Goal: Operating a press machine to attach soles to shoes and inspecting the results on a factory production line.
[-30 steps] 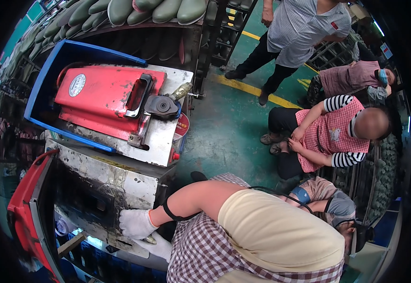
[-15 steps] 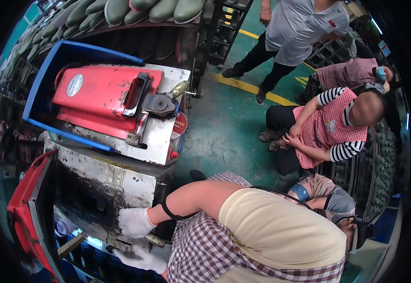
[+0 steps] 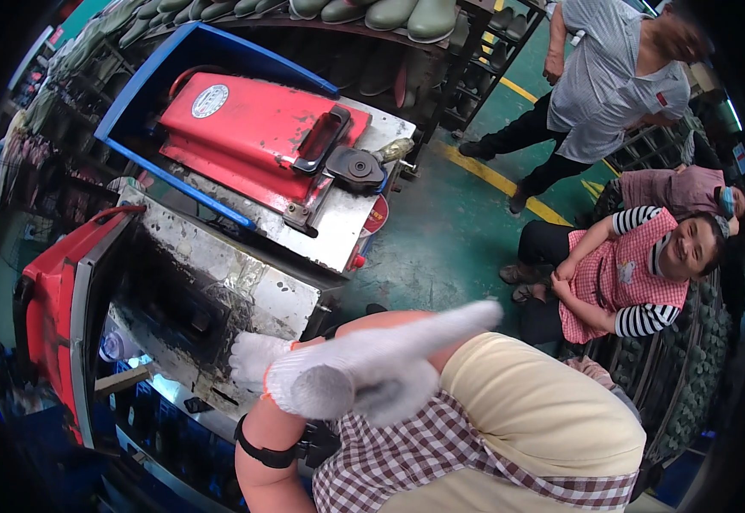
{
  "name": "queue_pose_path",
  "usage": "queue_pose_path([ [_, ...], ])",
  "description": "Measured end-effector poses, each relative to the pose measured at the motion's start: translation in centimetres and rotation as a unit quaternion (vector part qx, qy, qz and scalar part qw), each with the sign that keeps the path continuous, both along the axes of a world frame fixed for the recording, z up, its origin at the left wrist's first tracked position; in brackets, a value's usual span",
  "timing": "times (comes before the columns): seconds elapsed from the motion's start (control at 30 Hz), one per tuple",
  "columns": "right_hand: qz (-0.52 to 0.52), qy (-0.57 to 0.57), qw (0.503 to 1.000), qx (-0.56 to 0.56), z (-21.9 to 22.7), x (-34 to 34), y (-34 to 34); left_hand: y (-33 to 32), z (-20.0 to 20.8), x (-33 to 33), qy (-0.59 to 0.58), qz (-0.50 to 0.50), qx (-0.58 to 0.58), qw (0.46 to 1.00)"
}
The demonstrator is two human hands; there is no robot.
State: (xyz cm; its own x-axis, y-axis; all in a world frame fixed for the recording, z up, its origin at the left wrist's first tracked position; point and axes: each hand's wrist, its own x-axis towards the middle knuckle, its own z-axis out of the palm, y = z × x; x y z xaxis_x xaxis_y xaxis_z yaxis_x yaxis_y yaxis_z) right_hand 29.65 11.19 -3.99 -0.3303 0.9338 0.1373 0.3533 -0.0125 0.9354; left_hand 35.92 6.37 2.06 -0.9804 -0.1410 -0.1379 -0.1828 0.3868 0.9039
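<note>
My left hand [image 3: 368, 372], in a white knit glove with grey on it, is raised across my right forearm. Its index finger is stretched toward the right and nothing shows in the hand; motion blurs it a little. My right hand [image 3: 257, 359], also gloved, rests curled at the edge of a worn metal machine top [image 3: 283, 303]. Its palm and fingertips are hidden. Beside it lies a dark recessed block [image 3: 180, 312] in the machine. A red lid [image 3: 52, 308] stands tilted up at the machine's left side.
Behind it, a second red cover [image 3: 253, 137] lies over a metal plate with a blue guard [image 3: 120, 111]. Green boots [image 3: 390, 17] fill a rack. To the right sits a person in a red checked apron [image 3: 599, 274]; another in a grey shirt [image 3: 608, 94] stands on the green floor.
My left hand has risen from beside the machine and swung right, index finger extended, over my right forearm. My right hand stays at the machine edge. The whole view has shifted slightly.
</note>
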Motion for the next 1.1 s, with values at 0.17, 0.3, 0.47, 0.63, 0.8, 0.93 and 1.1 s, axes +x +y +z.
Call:
queue_pose_path([
  [0.17, 0.434, -0.169, 0.747, -0.475, 0.7, 1.9, -0.8, -1.4, -0.4, 5.0, -0.096, 0.118, -0.003, 0.988],
  [0.3, 0.614, -0.265, 0.232, -0.706, -5.8, 6.2, -5.7, -1.9, -8.4, 13.0, -0.020, 0.286, -0.254, 0.924],
  [0.47, 0.664, -0.151, -0.184, -0.709, -9.7, 9.3, -6.6, 3.7, -13.0, 23.3, -0.074, 0.656, 0.000, 0.751],
  [0.63, 0.638, -0.178, -0.224, -0.715, -10.5, 10.0, -6.9, 9.3, -21.2, 31.9, -0.117, 0.821, -0.016, 0.558],
  [0.8, 0.649, -0.162, -0.211, -0.713, -11.4, 10.5, -6.8, 12.7, -28.8, 39.2, -0.131, 0.912, -0.004, 0.390],
  [0.93, 0.644, -0.189, -0.202, -0.713, -10.2, 10.5, -6.9, 16.7, -34.3, 44.9, -0.245, 0.935, 0.068, 0.248],
  [1.1, 0.662, -0.170, -0.223, -0.695, -10.5, 11.1, -7.1, 21.5, -37.4, 49.5, -0.103, 0.946, 0.293, 0.096],
])
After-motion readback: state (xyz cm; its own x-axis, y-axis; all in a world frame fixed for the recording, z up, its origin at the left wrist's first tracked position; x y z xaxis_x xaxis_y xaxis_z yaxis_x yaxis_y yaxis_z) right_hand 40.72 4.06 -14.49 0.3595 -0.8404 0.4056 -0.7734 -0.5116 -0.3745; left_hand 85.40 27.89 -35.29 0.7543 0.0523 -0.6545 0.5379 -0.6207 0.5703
